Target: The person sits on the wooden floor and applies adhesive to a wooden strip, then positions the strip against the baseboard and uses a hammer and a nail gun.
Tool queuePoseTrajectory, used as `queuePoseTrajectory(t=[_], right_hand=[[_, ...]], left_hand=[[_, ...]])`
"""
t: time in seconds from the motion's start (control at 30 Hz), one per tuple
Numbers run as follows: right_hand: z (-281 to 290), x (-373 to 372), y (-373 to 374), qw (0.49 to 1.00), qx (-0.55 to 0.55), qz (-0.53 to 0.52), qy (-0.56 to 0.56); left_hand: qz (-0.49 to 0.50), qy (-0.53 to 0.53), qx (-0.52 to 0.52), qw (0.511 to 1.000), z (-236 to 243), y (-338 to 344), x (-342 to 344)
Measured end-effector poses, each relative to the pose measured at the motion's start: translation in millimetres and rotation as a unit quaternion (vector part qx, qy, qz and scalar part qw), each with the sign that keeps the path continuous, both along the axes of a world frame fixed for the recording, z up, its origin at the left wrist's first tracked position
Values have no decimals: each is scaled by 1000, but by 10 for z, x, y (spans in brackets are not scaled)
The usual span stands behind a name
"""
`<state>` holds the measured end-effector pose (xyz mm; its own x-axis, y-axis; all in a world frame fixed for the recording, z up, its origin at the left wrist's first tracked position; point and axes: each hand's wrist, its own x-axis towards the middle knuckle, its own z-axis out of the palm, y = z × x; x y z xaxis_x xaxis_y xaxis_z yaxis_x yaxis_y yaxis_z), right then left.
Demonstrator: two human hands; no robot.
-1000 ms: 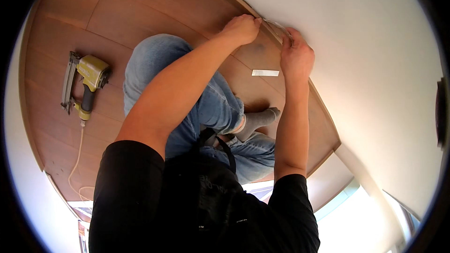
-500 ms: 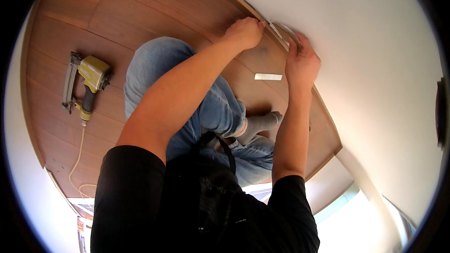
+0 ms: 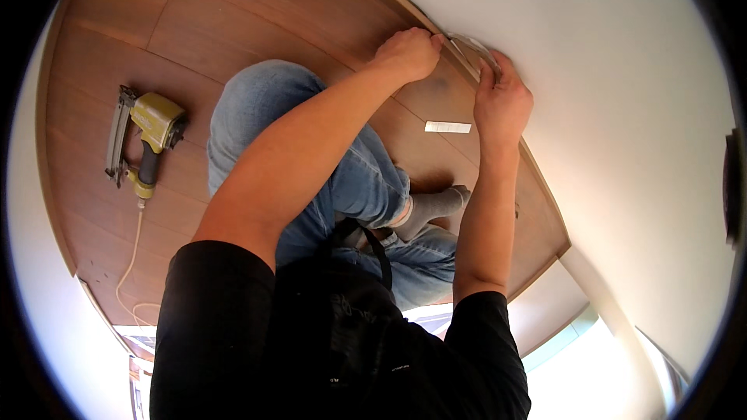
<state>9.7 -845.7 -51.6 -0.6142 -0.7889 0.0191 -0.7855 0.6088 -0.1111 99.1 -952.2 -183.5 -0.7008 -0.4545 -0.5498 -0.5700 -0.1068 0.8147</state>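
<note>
A thin pale bendy strip (image 3: 476, 45), perhaps a cable, arches along the foot of the white wall between my hands. My left hand (image 3: 408, 56) is closed, its thumb and fingertips pinched at the strip's far end beside the brown skirting trim (image 3: 401, 5). The fingertips are partly hidden there. Lower down and to the right, my right hand (image 3: 504, 105) grips the near end of the same strip, back of the hand upward, against the wall. On the floor left of my right wrist lies a short flat silvery strip (image 3: 447, 127).
A yellow-green and black nail gun (image 3: 156, 120) lies on the wooden floor (image 3: 210, 27) at the left, its thin air hose (image 3: 131, 257) running toward me. My bent knee in jeans (image 3: 264, 101) and a grey-socked foot (image 3: 436, 206) are below my arms. The white wall (image 3: 622, 109) rises at right.
My right fingers have shifted slightly along the pale strip, and its arch sits a little differently. My left hand stays nearly in place; the whole view has moved a touch.
</note>
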Motion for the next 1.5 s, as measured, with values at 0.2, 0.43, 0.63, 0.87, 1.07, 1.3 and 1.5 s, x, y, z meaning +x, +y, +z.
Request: queuePoseTrajectory(t=[0.2,0.43,0.63,0.87,1.07,1.3,1.5], right_hand=[[-66,-14,28,999,-25,23,15],[-114,-19,3,998,-2,43,35],[-255,-11,39,998,-33,38,27],[-192,234,423,997,-73,27,27],[250,261,942,900,-69,-154,-402],[-793,-131,899,605,-337,-375,-617],[-1319,-12,418,490,-449,-390,-637]], left_hand=[[14,-4,-18,1000,-22,30,-30],[12,6,-55,998,-67,54,-3],[30,4,-38,999,-37,32,22],[-1,-3,38,999,12,-24,26],[12,-36,61,997,91,-75,28],[41,21,69,997,20,-64,-29],[75,35,58,995,94,-133,20]])
